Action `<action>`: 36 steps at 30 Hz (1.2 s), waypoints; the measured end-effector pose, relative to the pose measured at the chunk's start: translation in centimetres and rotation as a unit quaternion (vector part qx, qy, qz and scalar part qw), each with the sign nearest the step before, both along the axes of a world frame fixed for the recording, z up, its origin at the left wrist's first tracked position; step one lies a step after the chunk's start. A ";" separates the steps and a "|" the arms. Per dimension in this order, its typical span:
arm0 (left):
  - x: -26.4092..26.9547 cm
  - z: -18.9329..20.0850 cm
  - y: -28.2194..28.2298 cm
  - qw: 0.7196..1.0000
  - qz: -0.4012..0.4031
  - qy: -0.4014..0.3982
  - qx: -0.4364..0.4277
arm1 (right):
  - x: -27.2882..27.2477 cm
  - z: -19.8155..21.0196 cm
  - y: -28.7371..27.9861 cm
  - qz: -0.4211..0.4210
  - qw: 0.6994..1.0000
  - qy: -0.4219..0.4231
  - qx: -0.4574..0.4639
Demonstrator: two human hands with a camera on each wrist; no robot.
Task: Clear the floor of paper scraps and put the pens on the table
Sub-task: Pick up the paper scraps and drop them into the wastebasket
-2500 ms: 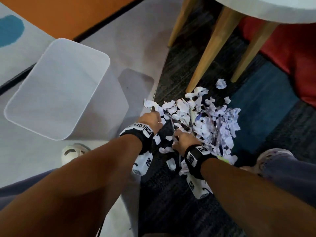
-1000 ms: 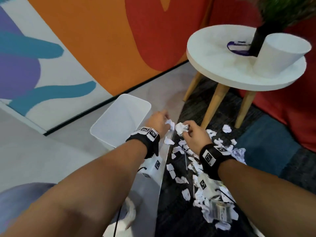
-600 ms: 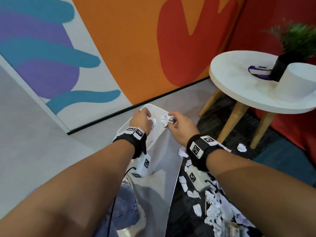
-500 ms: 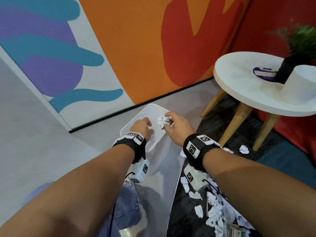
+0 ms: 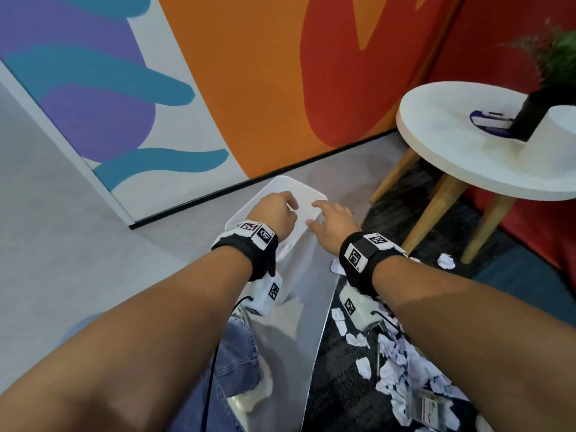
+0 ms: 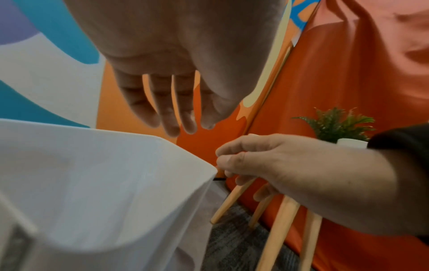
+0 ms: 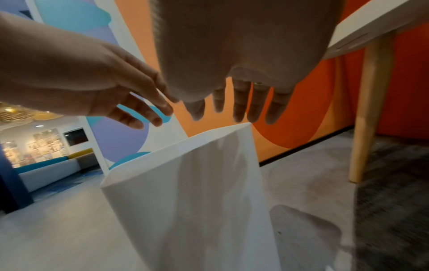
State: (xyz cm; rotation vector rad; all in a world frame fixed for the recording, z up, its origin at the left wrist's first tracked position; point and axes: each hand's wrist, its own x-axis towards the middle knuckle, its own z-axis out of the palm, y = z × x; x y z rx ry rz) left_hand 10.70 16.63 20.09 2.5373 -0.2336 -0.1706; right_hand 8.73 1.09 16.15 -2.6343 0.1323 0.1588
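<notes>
A white plastic bin (image 5: 282, 185) stands on the grey floor in front of me. Both hands hover over its mouth. My left hand (image 5: 282, 210) has its fingers (image 6: 171, 117) straight and spread, holding nothing. My right hand (image 5: 330, 216) is likewise empty, with fingers (image 7: 239, 108) extended above the bin rim (image 7: 176, 144). A heap of white paper scraps (image 5: 402, 369) lies on the dark carpet at the lower right, under my right forearm. A few scraps show inside the bin (image 5: 288, 246). I see no pens clearly in these frames.
A round white table (image 5: 461, 163) on wooden legs (image 5: 433, 213) stands at the right, carrying a potted plant (image 5: 548, 88), a white cup (image 5: 558, 135) and a purple object (image 5: 491, 123). A painted wall (image 5: 218, 88) lies behind the bin. My knee (image 5: 237, 353) in jeans is below.
Both hands rose from the scrap heap to the bin carrying paper. The crumpled scraps held in my fingers half a second ago are gone, and both hands now spread empty over the bin.
</notes>
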 end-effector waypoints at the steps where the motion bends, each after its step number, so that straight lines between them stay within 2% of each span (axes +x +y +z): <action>1: -0.3 0.1 -0.8 1.000 -0.011 -0.006 -0.008 | -0.5 -0.1 -0.8 -0.013 1.000 -0.004 0.012; 4: -1.5 0.2 -3.5 0.999 -0.045 -0.011 -0.022 | -2.1 -0.6 -3.6 -0.047 0.999 0.010 0.018; 7: -2.7 -0.6 -6.4 0.996 -0.079 0.002 -0.034 | -4.1 -1.8 -6.6 -0.098 0.992 0.066 0.036; 11: -4.1 -2.8 -10.0 0.991 -0.124 0.055 -0.012 | -7.2 -4.5 -10.5 -0.140 0.981 0.119 0.060; 17: -4.5 -8.1 -14.3 0.976 -0.164 0.138 0.033 | -10.5 -9.5 -14.7 -0.164 0.961 0.216 0.055; 25: -4.3 -16.6 -16.9 0.953 -0.170 0.230 0.104 | -12.5 -17.1 -18.8 -0.196 0.935 0.295 0.020; 29: -5.2 -21.0 -17.9 0.929 -0.184 0.294 0.131 | -13.1 -20.2 -20.2 -0.184 0.932 0.312 -0.003; 32: -6.3 -24.0 -18.3 0.910 -0.202 0.332 0.146 | -13.0 -21.8 -20.5 -0.151 0.943 0.295 0.005; 36: -7.6 -27.0 -18.8 0.871 -0.287 0.346 0.200 | -12.4 -23.0 -20.3 -0.065 0.955 0.291 0.005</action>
